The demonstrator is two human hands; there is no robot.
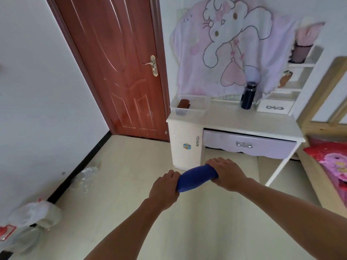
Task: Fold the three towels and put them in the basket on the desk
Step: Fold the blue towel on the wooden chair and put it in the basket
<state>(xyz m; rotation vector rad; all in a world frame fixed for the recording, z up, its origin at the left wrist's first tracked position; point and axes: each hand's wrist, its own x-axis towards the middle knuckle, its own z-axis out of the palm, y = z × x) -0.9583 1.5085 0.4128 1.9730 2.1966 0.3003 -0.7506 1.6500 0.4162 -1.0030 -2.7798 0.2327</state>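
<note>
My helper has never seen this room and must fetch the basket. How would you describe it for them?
Find the white desk with the lilac drawer, right of the red-brown door. On its left rear corner sits the basket: white, shallow, perforated walls, a brown folded towel inside. Unlike the tall dark bottle farther right, it is low, wide and open-topped.

No legible text anywhere; red-and-white print on plastic bag (33,212), on floor far left of desk (244,121), too blurred to read
</note>
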